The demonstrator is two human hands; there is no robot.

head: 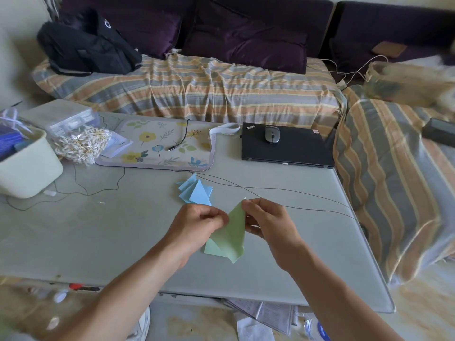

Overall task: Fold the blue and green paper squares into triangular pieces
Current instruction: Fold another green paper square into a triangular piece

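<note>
Both hands up over the near-centre of the tabletop [98, 230], working one pale green folded paper piece [230, 233]. Left hand [197, 225] has fingers curled in, pinching the paper's left edge; right hand [267, 221] pinches the upper right edge near the pointed tip. Paper is held w/ the point up and far, lower corner hanging down toward the near side; can't tell if it touches the surface.

Just beyond the hands, slightly left: a small pile of light blue folded paper triangles [195, 191] lying on the tabletop, fanned over each other. Thin black cable [283, 193] runs from behind that pile off to the right edge.

Further out: floral-print mat [147, 143] far-centre w/ a short black plug lead on it; closed black laptop [290, 146] to its right, grey computer mouse [272, 134] sitting on the lid. Far left: clear bag of cotton swabs [82, 143], cream plastic bin [27, 166] beside it at the left edge.

Behind the tabletop: sofa w/ striped orange-grey cover [209, 87], black backpack [86, 48] on its left end, dark purple cushions [246, 43] along the back.
</note>
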